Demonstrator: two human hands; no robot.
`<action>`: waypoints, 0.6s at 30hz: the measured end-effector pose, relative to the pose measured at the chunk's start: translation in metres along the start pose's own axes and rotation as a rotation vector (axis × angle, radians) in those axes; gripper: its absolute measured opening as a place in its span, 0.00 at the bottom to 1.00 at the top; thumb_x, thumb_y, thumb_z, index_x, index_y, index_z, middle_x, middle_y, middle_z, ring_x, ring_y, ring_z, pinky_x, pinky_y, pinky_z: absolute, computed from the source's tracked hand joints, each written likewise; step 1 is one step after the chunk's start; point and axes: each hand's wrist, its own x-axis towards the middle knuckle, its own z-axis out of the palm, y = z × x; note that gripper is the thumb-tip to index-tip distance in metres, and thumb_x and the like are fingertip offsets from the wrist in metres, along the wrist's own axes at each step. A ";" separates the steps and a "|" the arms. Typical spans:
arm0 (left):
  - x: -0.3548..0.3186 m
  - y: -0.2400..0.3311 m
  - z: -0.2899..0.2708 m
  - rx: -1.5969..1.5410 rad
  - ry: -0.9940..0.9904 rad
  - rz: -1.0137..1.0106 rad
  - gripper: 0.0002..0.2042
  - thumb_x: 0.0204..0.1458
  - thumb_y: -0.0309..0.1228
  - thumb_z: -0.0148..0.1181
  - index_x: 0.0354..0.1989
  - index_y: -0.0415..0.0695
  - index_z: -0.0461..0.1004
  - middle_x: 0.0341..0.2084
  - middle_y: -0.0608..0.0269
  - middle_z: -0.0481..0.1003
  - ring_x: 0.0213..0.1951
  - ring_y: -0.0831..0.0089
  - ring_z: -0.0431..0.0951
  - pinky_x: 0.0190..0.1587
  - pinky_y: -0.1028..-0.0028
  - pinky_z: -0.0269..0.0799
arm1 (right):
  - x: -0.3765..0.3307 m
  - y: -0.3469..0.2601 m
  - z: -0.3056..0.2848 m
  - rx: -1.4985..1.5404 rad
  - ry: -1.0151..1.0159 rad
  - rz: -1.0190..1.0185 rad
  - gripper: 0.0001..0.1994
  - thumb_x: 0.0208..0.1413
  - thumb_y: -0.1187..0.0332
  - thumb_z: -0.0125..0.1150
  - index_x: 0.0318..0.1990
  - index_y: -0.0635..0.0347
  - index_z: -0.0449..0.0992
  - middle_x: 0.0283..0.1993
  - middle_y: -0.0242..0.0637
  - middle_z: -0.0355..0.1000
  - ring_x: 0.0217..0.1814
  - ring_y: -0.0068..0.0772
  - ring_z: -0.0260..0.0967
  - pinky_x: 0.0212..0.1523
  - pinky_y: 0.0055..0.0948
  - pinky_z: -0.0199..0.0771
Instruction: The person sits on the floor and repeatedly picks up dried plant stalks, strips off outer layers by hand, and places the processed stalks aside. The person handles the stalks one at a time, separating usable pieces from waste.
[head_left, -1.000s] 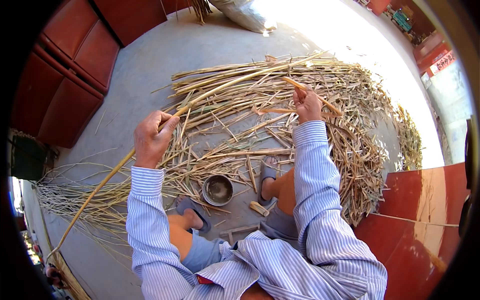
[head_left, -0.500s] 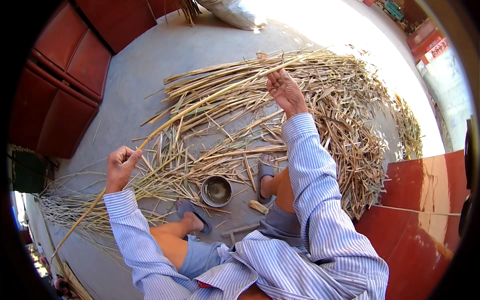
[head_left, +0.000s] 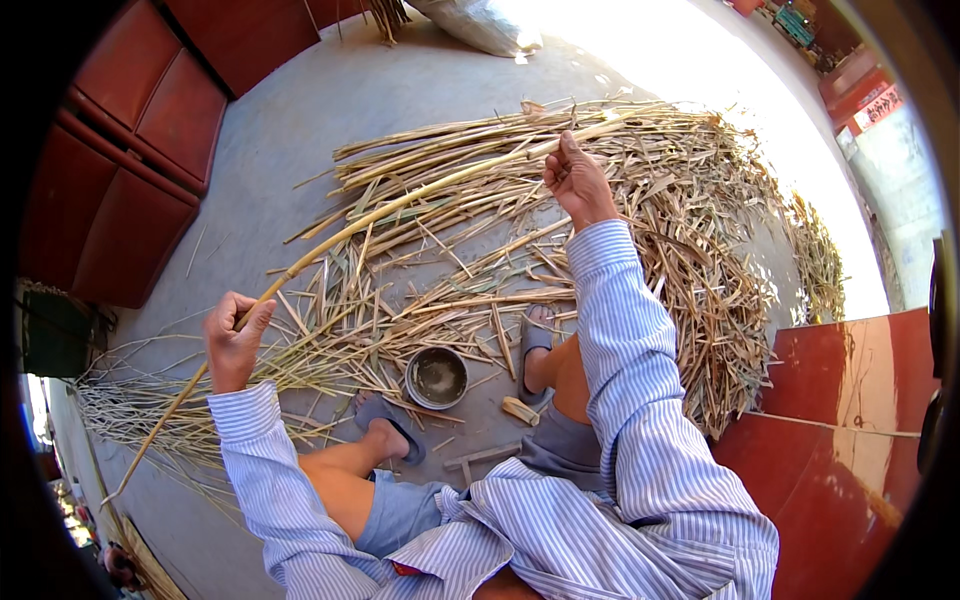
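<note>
One long, pale yellow plant stalk [head_left: 385, 212] runs slantwise between my hands, bowed slightly. At the left, my left hand [head_left: 232, 338] is closed round it, and its thin tail trails down past the wrist to the lower left. My right hand [head_left: 580, 188], farther forward over the heap, pinches the stalk between thumb and curled fingers, close to its far end. Below lies a layer of similar dry stalks [head_left: 420, 150], side by side, mixed with loose leaf husks [head_left: 700, 290] on the right.
A round metal bowl [head_left: 436, 378] stands on the grey floor between my feet. Thin stalk tips [head_left: 150, 410] fan out at the left. Dark red cabinets [head_left: 120, 200] line the far left; a red panel [head_left: 840, 400] stands at right. A pale sack [head_left: 480, 25] lies at the back.
My right hand's fingers have curled in more around the stalk. My left hand has turned and shifted slightly left, and the stalk bows a little more.
</note>
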 end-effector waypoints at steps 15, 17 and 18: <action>0.043 0.088 0.095 0.136 0.001 0.469 0.08 0.50 0.33 0.64 0.28 0.41 0.75 0.24 0.55 0.75 0.26 0.56 0.75 0.28 0.62 0.67 | -0.088 0.090 0.094 -0.219 -0.257 0.203 0.10 0.63 0.64 0.58 0.42 0.62 0.74 0.33 0.33 0.76 0.31 0.21 0.74 0.32 0.20 0.76; 0.041 0.085 0.087 0.112 -0.030 0.437 0.08 0.49 0.32 0.65 0.27 0.41 0.75 0.23 0.54 0.75 0.25 0.56 0.75 0.27 0.62 0.67 | -0.046 0.071 0.066 -0.064 0.029 0.177 0.10 0.65 0.64 0.54 0.45 0.63 0.71 0.34 0.36 0.75 0.32 0.24 0.74 0.32 0.20 0.76; 0.038 0.080 0.084 0.092 -0.050 0.419 0.08 0.49 0.31 0.65 0.27 0.40 0.75 0.23 0.54 0.75 0.25 0.55 0.75 0.26 0.62 0.67 | -0.033 0.054 0.056 -0.016 0.156 0.169 0.11 0.65 0.63 0.54 0.44 0.63 0.71 0.34 0.36 0.75 0.31 0.25 0.72 0.31 0.21 0.75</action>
